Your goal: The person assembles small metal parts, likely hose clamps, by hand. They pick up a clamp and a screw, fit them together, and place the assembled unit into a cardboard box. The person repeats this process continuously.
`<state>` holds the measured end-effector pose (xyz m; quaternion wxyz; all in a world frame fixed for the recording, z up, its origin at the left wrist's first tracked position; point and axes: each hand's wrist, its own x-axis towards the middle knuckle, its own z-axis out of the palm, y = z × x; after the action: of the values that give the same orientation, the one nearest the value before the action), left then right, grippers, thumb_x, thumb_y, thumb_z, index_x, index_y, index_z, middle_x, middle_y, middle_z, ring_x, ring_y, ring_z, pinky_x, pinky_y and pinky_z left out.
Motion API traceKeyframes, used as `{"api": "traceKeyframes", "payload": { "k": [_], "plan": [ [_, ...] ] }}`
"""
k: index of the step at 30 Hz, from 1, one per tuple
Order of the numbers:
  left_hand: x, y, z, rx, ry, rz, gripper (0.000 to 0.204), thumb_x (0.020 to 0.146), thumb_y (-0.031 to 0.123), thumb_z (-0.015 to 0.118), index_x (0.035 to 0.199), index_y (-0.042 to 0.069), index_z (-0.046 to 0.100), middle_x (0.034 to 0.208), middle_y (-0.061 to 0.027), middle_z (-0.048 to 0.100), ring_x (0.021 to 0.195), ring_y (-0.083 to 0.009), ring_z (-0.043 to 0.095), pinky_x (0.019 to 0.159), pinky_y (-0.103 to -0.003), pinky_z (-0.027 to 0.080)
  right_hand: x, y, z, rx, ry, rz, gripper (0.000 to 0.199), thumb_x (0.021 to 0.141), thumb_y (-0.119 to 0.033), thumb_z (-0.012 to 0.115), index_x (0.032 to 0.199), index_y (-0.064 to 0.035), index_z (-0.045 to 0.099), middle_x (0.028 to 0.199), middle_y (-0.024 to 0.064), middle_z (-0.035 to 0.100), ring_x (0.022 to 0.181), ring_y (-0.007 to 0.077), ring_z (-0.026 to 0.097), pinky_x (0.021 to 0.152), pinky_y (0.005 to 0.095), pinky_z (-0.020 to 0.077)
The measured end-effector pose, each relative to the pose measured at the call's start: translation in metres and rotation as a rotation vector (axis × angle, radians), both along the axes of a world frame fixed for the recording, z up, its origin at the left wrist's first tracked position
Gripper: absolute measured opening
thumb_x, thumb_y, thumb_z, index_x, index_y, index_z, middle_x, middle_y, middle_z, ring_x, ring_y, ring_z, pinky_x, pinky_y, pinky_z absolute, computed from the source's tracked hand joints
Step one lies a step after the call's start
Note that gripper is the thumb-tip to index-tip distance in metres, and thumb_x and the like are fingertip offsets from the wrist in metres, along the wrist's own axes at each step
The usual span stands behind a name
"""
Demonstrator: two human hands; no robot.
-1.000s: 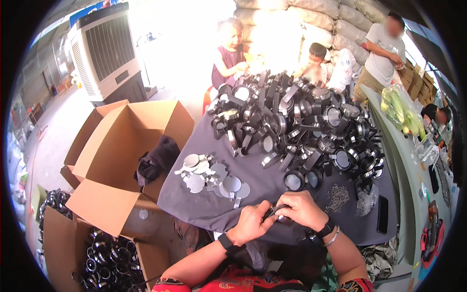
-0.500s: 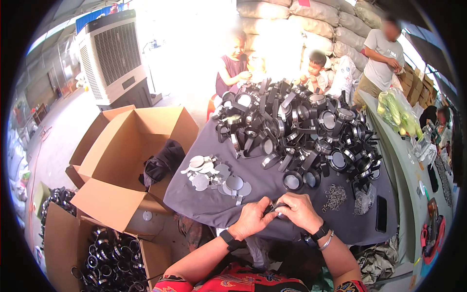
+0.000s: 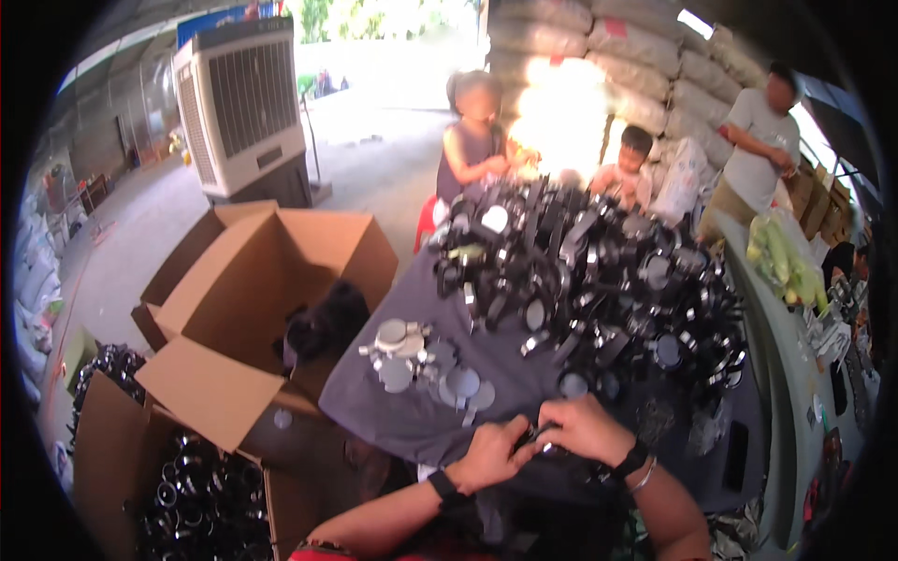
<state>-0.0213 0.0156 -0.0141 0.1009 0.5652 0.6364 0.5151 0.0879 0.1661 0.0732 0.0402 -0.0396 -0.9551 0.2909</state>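
Close together at the table's near edge, my left hand point(image 3: 491, 453) and my right hand point(image 3: 587, 430) are closed on one small dark part with a shiny metal bit point(image 3: 533, 435). The fingers cover most of it and the picture is blurred, so its kind stays unclear. Left of my hands, thin grey-silver discs with tabs point(image 3: 395, 376) lie in a loose heap. Beyond them rises a big pile of black ring-shaped parts point(image 3: 599, 271) with handles, some holding silver discs. Near my right hand sits a small heap of little metal clips point(image 3: 655, 416).
A dark cloth point(image 3: 360, 397) covers the table. At right lie a clear plastic bag point(image 3: 708, 427) and a black phone point(image 3: 738, 456). To the left stand an open carton point(image 3: 215, 280) holding dark cloth and another carton point(image 3: 108, 458) of black rings. People sit and stand beyond the pile.
The view has shifted, so the table and pile appear slightly lower and farther right. My hands remain together on the small dark part, now blurred.
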Motion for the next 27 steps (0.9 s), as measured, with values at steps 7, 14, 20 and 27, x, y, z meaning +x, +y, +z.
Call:
{"api": "traceKeyframes", "payload": {
  "k": [7,14,20,27],
  "plan": [
    [0.002,-0.003,0.0,0.003,0.041,0.083,0.028,0.085,0.027,0.068,0.084,0.004,0.053,0.06,-0.0165,0.057,0.057,-0.0388,0.059,0.051,-0.046,0.044,-0.016,0.005,0.01,-0.054,-0.119,0.071,0.02,0.069,-0.015,0.074,0.083,-0.0038,0.066,0.073,0.0144,0.066,0.073,0.0307,0.066,0.062,0.0367,0.0486],
    [-0.001,-0.002,0.001,-0.054,0.04,0.058,0.032,0.085,0.029,0.071,0.085,0.004,0.051,0.062,-0.0167,0.057,0.058,-0.0384,0.06,0.051,-0.043,0.045,0.022,-0.018,-0.023,0.003,0.369,-0.145,0.017,0.077,-0.015,0.069,0.084,-0.0022,0.061,0.075,0.0137,0.064,0.069,0.0319,0.064,0.058,0.0387,0.0479],
    [0.001,0.002,-0.002,0.005,0.074,0.035,0.03,0.088,0.029,0.067,0.089,0.003,0.053,0.071,-0.0205,0.061,0.068,-0.0416,0.061,0.057,-0.045,0.047,0.079,-0.026,-0.075,-0.401,0.746,-0.71,0.012,0.081,0.0,0.068,0.081,-0.0002,0.056,0.068,0.003,0.06,0.064,0.008,0.058,0.057,0.0255,0.0467],
    [-0.011,-0.007,0.023,-0.337,-0.33,-0.065,0.023,0.09,0.018,0.066,0.094,-0.003,0.059,0.069,-0.0055,0.058,0.054,-0.0104,0.055,0.051,-0.027,0.044,0.117,-0.024,-0.11,-0.313,0.726,-0.926,0.014,0.08,-0.001,0.068,0.083,-0.0002,0.054,0.07,0.0093,0.057,0.062,0.0188,0.056,0.06,0.0311,0.0449]
  ]
}}
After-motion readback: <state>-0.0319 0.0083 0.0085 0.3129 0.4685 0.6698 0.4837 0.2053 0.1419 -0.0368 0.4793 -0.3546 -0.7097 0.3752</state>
